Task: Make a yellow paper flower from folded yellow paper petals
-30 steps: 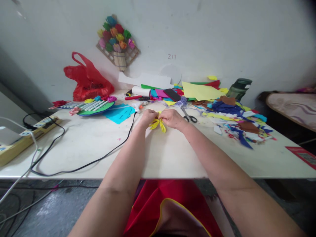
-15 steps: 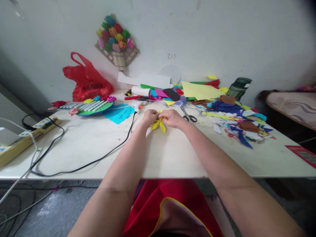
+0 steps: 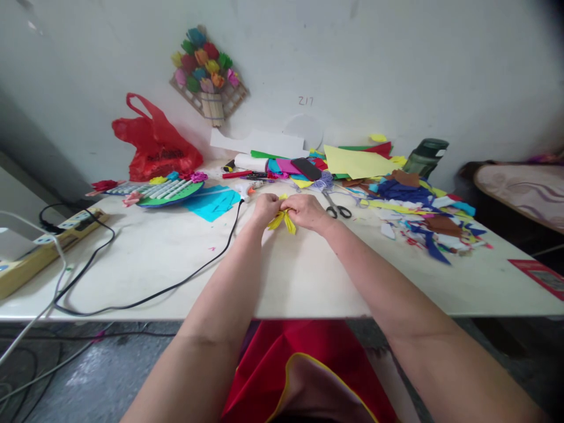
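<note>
Left hand [image 3: 265, 209], right hand [image 3: 307, 211] pinch yellow crinkled paper [image 3: 276, 222]; bunched at grip, lower ends [image 3: 289, 224] loose; seemingly unfinished; scissors [image 3: 333, 205] untouched, right of hands.

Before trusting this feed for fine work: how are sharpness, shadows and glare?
Head view: soft overall, the yellow piece between the left hand and right hand lacking crisp detail; head view: a faint shadow on the table below them; head view: a sheen on the floor at lower left, and a dark top-right corner.
</note>
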Available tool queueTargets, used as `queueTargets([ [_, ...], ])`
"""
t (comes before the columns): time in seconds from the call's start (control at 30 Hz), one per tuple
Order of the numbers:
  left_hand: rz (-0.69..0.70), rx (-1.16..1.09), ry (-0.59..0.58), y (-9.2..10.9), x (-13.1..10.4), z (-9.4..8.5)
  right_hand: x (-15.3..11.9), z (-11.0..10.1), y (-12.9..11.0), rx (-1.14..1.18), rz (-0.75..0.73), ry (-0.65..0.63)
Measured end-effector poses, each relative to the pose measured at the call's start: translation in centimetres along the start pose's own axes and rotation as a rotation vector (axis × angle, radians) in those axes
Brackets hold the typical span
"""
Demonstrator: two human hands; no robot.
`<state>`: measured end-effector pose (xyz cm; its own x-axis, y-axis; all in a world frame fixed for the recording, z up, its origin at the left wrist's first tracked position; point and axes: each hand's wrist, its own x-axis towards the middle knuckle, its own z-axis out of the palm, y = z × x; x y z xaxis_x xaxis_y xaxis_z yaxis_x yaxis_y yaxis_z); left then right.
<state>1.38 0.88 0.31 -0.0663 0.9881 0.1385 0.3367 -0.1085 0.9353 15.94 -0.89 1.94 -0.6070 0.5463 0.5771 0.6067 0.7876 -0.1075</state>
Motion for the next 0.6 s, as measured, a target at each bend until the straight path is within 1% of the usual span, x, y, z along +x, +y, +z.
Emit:
queueTargets([
  [0.27,0.020,0.009,0.024,0.62,-0.39,-0.02,0.02,0.14,0.33,-0.008,-0.016,0.022],
  [0.33,0.019,-0.021,0.015,0.76,-0.55,-0.08,0.02,0.17,0.40,-0.014,-0.030,0.037],
  [0.5,0.028,-0.191,-0.127,0.46,-0.75,-0.42,-0.08,0.35,0.47,0.013,-0.074,0.070],
  [0.57,0.011,-0.188,-0.161,0.19,-0.69,-0.50,-0.14,0.43,0.44,0.027,-0.077,0.058],
  [0.6,-0.002,-0.174,-0.159,0.08,-0.65,-0.50,-0.17,0.45,0.44,0.032,-0.075,0.047],
])
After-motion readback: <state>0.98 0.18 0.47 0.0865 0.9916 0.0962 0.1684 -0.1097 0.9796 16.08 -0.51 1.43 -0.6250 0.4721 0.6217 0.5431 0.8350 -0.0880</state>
